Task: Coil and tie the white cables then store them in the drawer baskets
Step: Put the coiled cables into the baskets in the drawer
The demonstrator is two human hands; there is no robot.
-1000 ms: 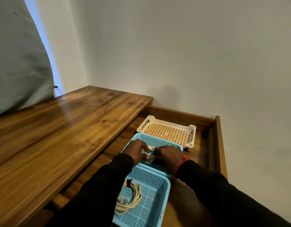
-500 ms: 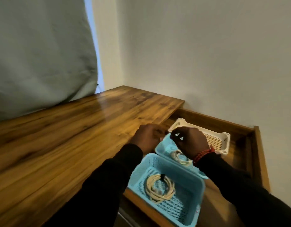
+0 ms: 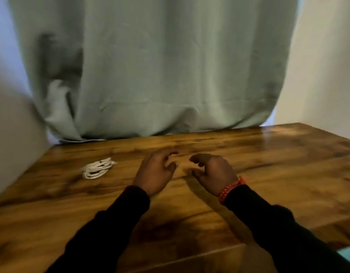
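Note:
A bundle of white cable (image 3: 97, 168) lies loosely coiled on the wooden tabletop (image 3: 268, 164), left of the middle. My left hand (image 3: 155, 173) hovers over the table to the right of the cable, fingers spread and curled, holding nothing. My right hand (image 3: 213, 173) floats close beside it, also with fingers apart and empty; a red bead bracelet sits on its wrist. A sliver of a blue basket (image 3: 348, 256) shows at the bottom right corner. The drawer itself is out of view.
A pale green curtain (image 3: 150, 66) hangs down onto the back edge of the table. A grey wall (image 3: 10, 134) borders the table on the left and a white wall (image 3: 324, 75) stands at the right.
The view has swung left from the drawer and baskets to the tabletop. Both hands left the basket, where a coiled cable stayed, and now hover over the table.

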